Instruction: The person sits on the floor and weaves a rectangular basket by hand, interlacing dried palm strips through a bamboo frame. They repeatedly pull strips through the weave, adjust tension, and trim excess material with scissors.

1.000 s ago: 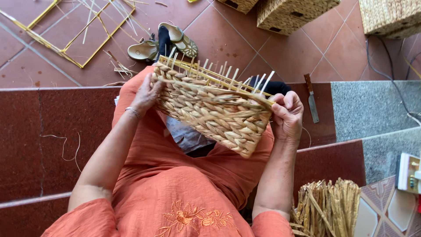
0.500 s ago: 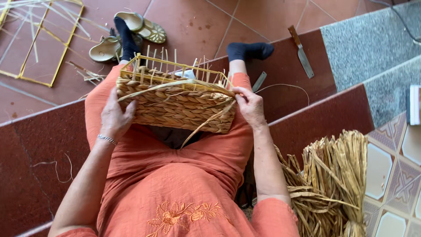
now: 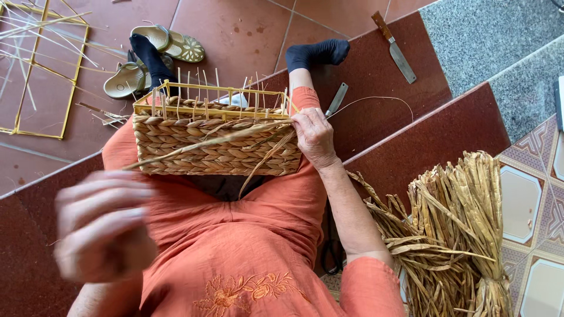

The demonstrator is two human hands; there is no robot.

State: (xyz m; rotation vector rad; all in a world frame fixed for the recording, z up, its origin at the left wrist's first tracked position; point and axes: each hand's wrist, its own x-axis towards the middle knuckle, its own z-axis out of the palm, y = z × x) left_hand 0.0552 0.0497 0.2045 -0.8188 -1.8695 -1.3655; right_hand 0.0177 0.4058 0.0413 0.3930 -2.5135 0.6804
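My right hand (image 3: 314, 138) is closed on the right end of the basket (image 3: 216, 141), right at the top rim. It pinches the end of a long dry strand (image 3: 205, 144) against the weave. The basket sits across my lap, on my orange dress (image 3: 235, 235), with its woven side facing me.

My left hand (image 3: 103, 226) is up near my face and looks all blurry. I cannot tell if it is holding anything or if the fingers are spread out.

So only one hand is on the basket. I think it could tip or slide off my knees toward the floor (image 3: 247, 35), because nothing holds the left end. The loose strand runs all the way across the front and sticks out past the left side. If my right hand lets go a little, it could slip out of the weave. It could also bend too hard and snap, since it looks dry.

The thin yellow sticks (image 3: 205, 88) poke straight up from the rim. They could jab my fingers.

A knife (image 3: 336, 100) lies on the step just behind my right hand, and another knife (image 3: 395, 48) lies farther up the step. I could bump one if I reach back without looking. The bundle of straw (image 3: 464, 235) stands by my right elbow.
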